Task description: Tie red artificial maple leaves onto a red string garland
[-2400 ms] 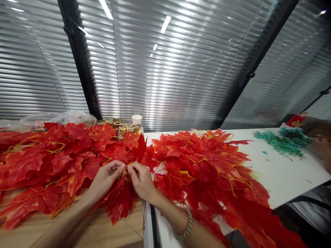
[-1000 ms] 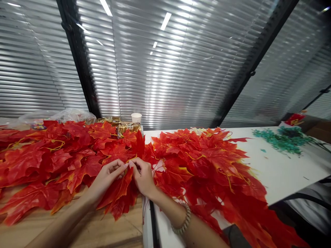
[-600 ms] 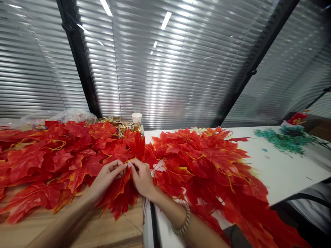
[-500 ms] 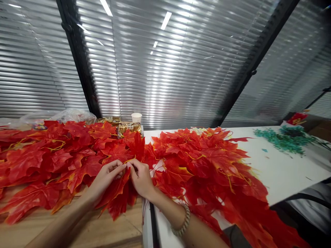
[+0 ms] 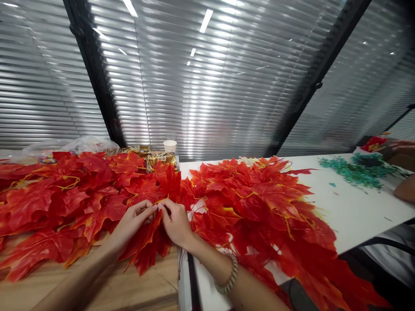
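My left hand (image 5: pixel 138 220) and my right hand (image 5: pixel 175 222) meet fingertip to fingertip over the gap between two tables. Both are closed in a pinch at the top of a red artificial maple leaf (image 5: pixel 145 242), which hangs below the fingers. A bit of yellow stem or cord (image 5: pixel 162 200) shows at the right fingertips; the exact pinch point is hidden. Around my hands lies a heap of red maple leaves (image 5: pixel 106 203) on the left, strung with yellow cords. Another heap of such leaves (image 5: pixel 240 194) spreads to the right and over the front edge.
Behind the leaves stand a paper cup (image 5: pixel 170 146), gold snack packets (image 5: pixel 160 161) and a clear plastic bag (image 5: pixel 94 144). Teal foliage (image 5: pixel 366 170) lies on the white table (image 5: pixel 353 216). A co-worker's arm (image 5: pixel 405 188) enters at right. The wooden table (image 5: pixel 142 293) is nearest on the left.
A co-worker's hand and arm have come into view at the right edge, by the teal foliage. My hands keep nearly the same pinch, and the view has shifted slightly.
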